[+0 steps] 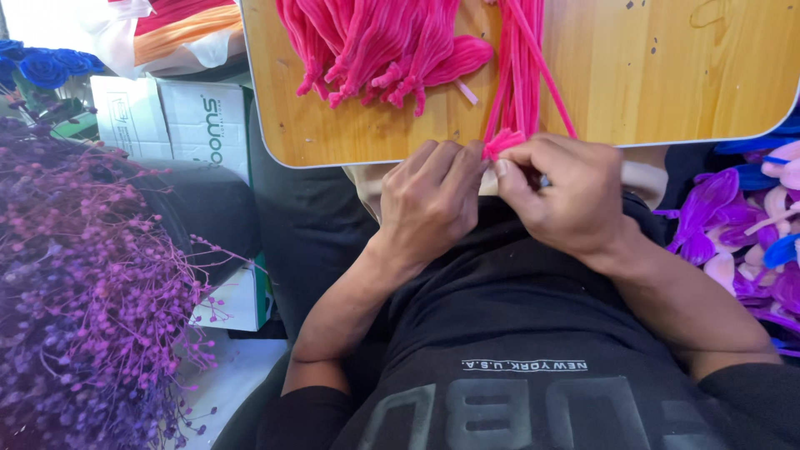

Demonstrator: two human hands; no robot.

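A: What sort of place is this?

B: A cramped work corner. A light wooden table (667,75) with a rounded corner and a pale edge strip fills the top of the view, its top marked with small dark specks. The person sits right against its near edge, in a black shirt (517,333).

A: And what lies on the wood?

B: A heap of bright pink chenille petals (375,46), fuzzy and ribbed, each tapering to a twisted stub. Just beside it runs a bundle of long pink chenille stems (521,67), thin and straight, reaching down to the table's near edge.

A: Where are the hands?

B: Together at that edge. The left hand (429,204) is curled, fingers folded in against the lower end of the stems. The right hand (567,200) pinches closed on the small pink tuft (504,143) at that end, thumb and fingertips pressed tight around it. The two hands touch.

A: Any boxes or bins?

B: White cardboard boxes (171,117) stand at the left; what is inside cannot be seen. Above them sits a clear plastic bag (167,33) holding folded pink and orange material.

A: And round the sides?

B: At left, a big spray of purple dried flowers (92,292), wiry twigs with tiny beads, and blue fabric roses (46,67) in the corner. At right, a pile of purple, pink and blue petals (750,225), smooth and glossy-looking.
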